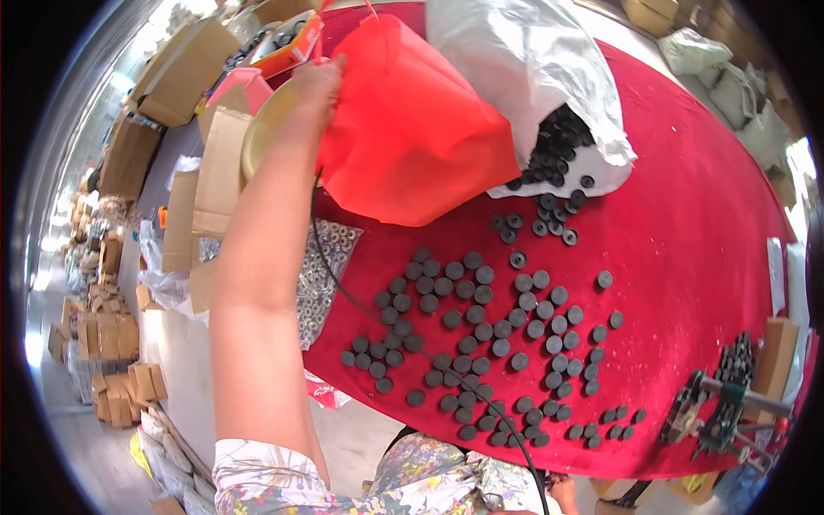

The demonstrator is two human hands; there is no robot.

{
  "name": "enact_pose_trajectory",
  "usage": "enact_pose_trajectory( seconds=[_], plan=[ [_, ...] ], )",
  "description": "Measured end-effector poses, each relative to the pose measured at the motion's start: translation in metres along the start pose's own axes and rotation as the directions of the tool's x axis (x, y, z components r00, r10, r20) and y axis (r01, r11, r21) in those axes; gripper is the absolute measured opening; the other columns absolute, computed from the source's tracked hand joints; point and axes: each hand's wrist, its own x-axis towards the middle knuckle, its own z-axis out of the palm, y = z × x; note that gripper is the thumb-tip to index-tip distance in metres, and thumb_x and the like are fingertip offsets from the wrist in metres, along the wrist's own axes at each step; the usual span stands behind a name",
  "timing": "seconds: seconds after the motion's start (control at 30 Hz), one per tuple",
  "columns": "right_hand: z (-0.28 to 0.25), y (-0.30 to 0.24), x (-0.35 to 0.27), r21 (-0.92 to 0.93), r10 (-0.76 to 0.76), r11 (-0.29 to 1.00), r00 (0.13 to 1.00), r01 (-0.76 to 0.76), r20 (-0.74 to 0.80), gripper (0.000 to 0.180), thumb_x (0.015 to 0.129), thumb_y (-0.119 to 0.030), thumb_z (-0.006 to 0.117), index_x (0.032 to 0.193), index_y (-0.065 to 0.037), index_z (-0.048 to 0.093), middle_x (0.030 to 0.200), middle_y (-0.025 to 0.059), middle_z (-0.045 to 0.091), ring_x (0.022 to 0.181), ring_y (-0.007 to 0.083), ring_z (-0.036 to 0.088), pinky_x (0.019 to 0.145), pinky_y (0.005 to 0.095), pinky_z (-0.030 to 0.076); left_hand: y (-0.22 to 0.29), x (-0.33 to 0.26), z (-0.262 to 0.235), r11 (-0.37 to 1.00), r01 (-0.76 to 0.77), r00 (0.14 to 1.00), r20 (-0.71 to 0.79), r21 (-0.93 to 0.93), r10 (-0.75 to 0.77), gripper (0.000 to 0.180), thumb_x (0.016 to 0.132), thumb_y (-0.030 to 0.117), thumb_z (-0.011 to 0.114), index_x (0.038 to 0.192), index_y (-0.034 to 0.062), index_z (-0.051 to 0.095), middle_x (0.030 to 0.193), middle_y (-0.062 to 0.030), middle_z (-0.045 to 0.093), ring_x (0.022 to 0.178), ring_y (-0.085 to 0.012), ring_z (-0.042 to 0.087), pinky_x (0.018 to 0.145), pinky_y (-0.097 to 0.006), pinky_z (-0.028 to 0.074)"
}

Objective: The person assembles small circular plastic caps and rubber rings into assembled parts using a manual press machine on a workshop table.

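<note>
Dozens of black discs [500,348] are lying scattered on red cloth [687,215], more sitting heaped in a white sack [515,51]; left hand [319,88], fingers curled, is gripping a red bag [403,120] alongside; right hand [562,494] is hiding its fingers.

Bright; glare leftward; edges strongly bent

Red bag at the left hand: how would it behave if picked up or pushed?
The red bag is probably floppy: its sides crease and bulge beside the left hand. Unlikely to roll, given its broad, uneven shape; a push would likelier fold it. Weight unclear: its inside is hidden.
</note>
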Motion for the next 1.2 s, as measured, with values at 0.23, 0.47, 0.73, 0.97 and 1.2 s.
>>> enact_pose_trajectory(
  seconds=[0.23,0.47,0.73,0.97,1.2],
  plan=[
    [-0.001,0.038,-0.014,0.140,0.017,0.990,0.995,-0.003,-0.098,0.023,0.096,-0.008,0.058,0.110,0.008,0.066,0.084,0.0113,0.070,0.072,0.0190,0.068,0.068,0.0327,0.054,0.103,-0.023,0.018,0.973,-0.094,0.990,0.086,-0.213,0.115,0.036,0.100,0.036,0.055,0.102,0.0020,0.067,0.088,-0.0025,0.067,0.082,-0.0154,0.064,0.070,-0.036,0.050],
    [0.001,0.002,-0.010,-0.228,-0.286,0.941,0.948,0.251,-0.139,0.028,0.089,-0.022,0.057,0.094,0.003,0.070,0.078,0.0207,0.070,0.071,0.0284,0.071,0.069,0.0404,0.054,0.149,-0.073,0.027,0.919,-0.079,0.851,0.453,-0.386,0.264,0.036,0.100,0.036,0.054,0.113,0.0038,0.064,0.106,-0.0045,0.067,0.101,-0.0185,0.065,0.089,-0.037,0.052],
    [-0.044,-0.009,-0.051,-0.197,-0.325,0.934,0.939,0.299,-0.113,0.022,0.091,-0.019,0.062,0.102,-0.003,0.072,0.085,0.0146,0.071,0.079,0.0252,0.070,0.074,0.0359,0.055,0.232,-0.250,0.072,0.761,0.339,0.706,0.684,-0.553,0.182,0.037,0.099,0.031,0.056,0.121,0.0016,0.060,0.115,-0.0093,0.066,0.108,-0.0222,0.064,0.097,-0.040,0.049],
    [-0.108,-0.022,-0.119,-0.134,-0.528,0.814,0.622,0.566,-0.579,0.020,0.093,-0.016,0.064,0.105,-0.001,0.070,0.084,0.0092,0.070,0.076,0.0174,0.068,0.071,0.0309,0.054,0.295,-0.411,0.067,0.550,0.700,0.370,0.890,-0.455,0.266,0.041,0.098,0.028,0.059,0.128,-0.0004,0.055,0.123,-0.0134,0.064,0.115,-0.0255,0.062,0.104,-0.044,0.046],
    [-0.084,-0.086,-0.271,-0.424,-0.655,0.596,0.107,0.682,-0.748,0.069,0.083,-0.030,0.076,0.137,0.002,0.048,0.132,0.0219,0.054,0.118,0.0339,0.056,0.095,0.0426,0.048,0.290,-0.523,0.033,0.033,0.979,-0.205,0.945,0.203,0.255,0.047,0.097,0.027,0.055,0.134,-0.0010,0.053,0.143,-0.0152,0.052,0.128,-0.0276,0.054,0.112,-0.046,0.039]
  ],
)
